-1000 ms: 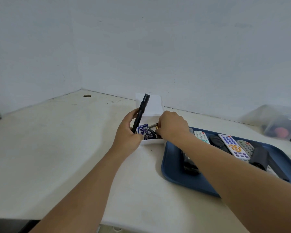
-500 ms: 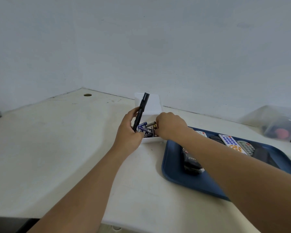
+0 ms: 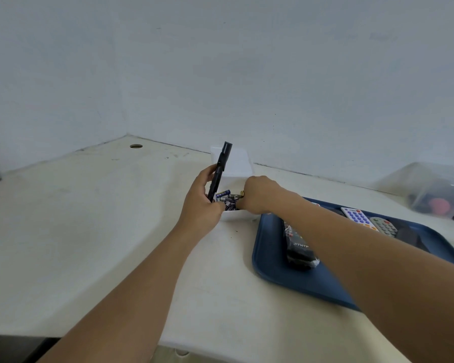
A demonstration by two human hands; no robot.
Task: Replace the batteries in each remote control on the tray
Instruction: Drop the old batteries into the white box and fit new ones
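My left hand (image 3: 201, 203) grips a slim black remote (image 3: 220, 170) and holds it upright, edge-on, just left of a small white box (image 3: 233, 215) with loose batteries (image 3: 227, 198) in it. My right hand (image 3: 260, 193) reaches into that box from the right, its fingers closed around a battery whose gold end (image 3: 242, 193) shows at the fingertips. A blue tray (image 3: 270, 260) lies to the right with a black remote (image 3: 298, 246) in plastic wrap, a white remote (image 3: 355, 216) with coloured buttons and a grey remote (image 3: 384, 226). My right forearm hides part of the tray.
The white box's lid (image 3: 236, 163) stands open behind it against the wall. A clear plastic container (image 3: 435, 189) with something red inside sits at the far right. The white desk (image 3: 89, 218) ends in a corner at the back, with a cable hole (image 3: 136, 146) there.
My right hand has dipped a little deeper and leftward into the battery box. The left hand and its black remote have barely moved. The view has shifted slightly.
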